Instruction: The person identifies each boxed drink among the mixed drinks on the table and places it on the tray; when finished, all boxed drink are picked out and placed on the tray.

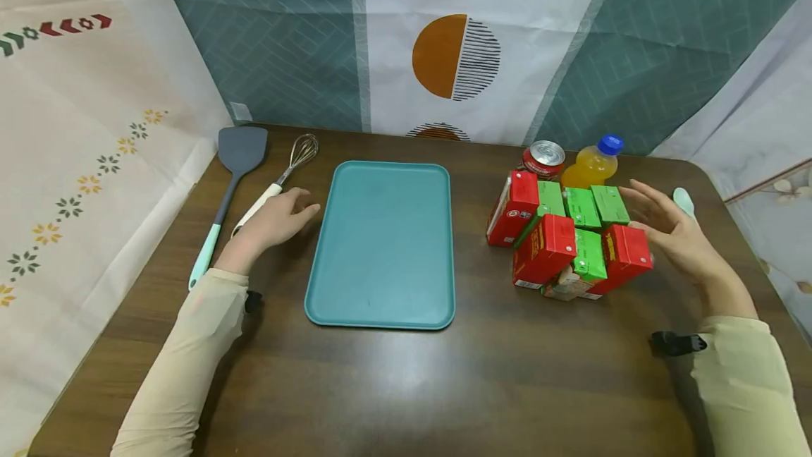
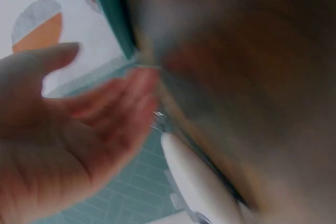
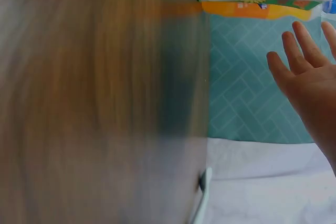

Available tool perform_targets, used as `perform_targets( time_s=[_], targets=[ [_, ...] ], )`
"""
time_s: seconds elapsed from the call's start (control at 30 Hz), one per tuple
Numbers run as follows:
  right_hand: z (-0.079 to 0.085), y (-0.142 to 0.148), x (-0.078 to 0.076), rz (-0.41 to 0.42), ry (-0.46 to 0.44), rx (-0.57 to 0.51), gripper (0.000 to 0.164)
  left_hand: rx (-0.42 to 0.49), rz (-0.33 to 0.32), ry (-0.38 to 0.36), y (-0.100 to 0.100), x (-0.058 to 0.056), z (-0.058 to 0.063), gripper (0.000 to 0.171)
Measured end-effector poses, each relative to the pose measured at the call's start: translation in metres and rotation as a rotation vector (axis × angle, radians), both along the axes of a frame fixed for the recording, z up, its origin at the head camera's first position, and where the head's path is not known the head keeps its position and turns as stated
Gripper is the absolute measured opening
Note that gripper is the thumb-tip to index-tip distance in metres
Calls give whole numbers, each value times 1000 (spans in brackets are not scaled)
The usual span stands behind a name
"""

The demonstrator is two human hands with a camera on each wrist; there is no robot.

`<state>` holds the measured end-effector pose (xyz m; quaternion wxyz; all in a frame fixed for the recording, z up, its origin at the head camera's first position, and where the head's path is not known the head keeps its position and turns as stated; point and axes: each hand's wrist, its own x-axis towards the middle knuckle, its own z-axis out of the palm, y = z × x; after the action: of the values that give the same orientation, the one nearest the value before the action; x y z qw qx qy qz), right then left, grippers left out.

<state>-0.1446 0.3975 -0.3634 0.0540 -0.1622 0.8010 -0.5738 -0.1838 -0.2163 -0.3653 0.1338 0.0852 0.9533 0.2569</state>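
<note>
1. The left hand [image 1: 273, 221] is bare; behind it, a pale cream left sleeve [image 1: 180, 372] covers the forearm, its plain cloth creased in soft folds.
2. Beside that hand's wrist, on the side toward the other hand, a small, rounded black fitting [image 1: 253, 301] sticks out at the sleeve's end.
3. The right hand [image 1: 681, 238] is bare too, with a matching cream right sleeve [image 1: 748, 390] behind it, loosely wrinkled.
4. Below the right wrist, on its inner side, a longer black piece [image 1: 675, 344] juts from the cuff, blunt and thicker at its outer end.
</note>
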Motion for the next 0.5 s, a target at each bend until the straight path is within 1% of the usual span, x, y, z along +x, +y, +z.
perform_targets(
  time_s=[0.07, 0.17, 0.23, 0.3, 0.37, 0.43, 0.5],
  targets=[
    [-4, -3, -2, 22, -28, -109, 70, 9, 15, -48, 4, -2, 0, 60],
    [-7, -9, -6, -11, -39, -115, 73, 34, 22, -106, 9, -5, 1, 59],
    [-7, -12, -8, -38, -49, -103, 72, 79, 27, -142, 13, -6, 2, 57],
    [-6, -14, -10, -56, -58, -81, 69, 123, 26, -181, 17, -8, 2, 57],
    [-6, -14, -12, -71, -65, -43, 67, 148, 26, -219, 21, -9, 2, 57],
    [-6, -14, -14, -78, -66, 39, 67, 160, 17, -252, 23, -10, 1, 58],
    [-5, -13, -18, -73, -67, 130, 69, 148, 1, -279, 25, -12, 0, 60]
  ],
)
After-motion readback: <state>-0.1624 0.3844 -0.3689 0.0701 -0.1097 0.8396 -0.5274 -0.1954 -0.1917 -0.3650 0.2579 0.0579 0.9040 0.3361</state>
